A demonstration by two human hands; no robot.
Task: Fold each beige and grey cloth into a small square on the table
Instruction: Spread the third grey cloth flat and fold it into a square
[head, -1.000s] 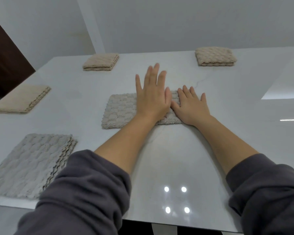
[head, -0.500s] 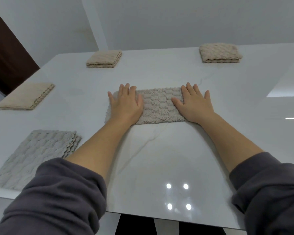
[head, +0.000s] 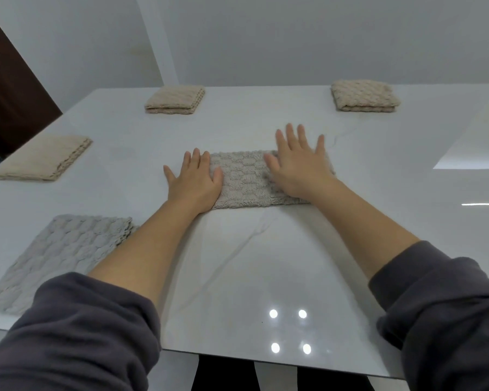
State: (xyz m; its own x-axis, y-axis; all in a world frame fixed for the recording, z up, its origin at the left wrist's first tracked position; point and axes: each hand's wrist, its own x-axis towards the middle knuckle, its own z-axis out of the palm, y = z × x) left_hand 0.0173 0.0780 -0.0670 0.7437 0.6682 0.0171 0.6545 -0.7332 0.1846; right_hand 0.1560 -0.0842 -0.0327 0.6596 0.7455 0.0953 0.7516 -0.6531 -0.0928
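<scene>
Two flat palms press on the middle cloth, a long grey-beige band with a bumpy weave that lies crosswise on the white table. The left grip is spread flat with its fingers straight and close together. It covers the band's left end, and its thumb rests on the fabric. The right grip, slightly blurred, is flat too. Its fingers are straight and splayed over the right end, and the fingertips reach past the far edge. Neither grip clasps anything.

Well beyond the left grip sits a small folded beige cloth, and well beyond the right grip sits a thicker folded beige cloth. Far to the left of the left grip lies a flat beige cloth. Nearer the person, a larger grey cloth lies beside the left forearm. Dark grey sleeves cover both arms short of the wrists.
</scene>
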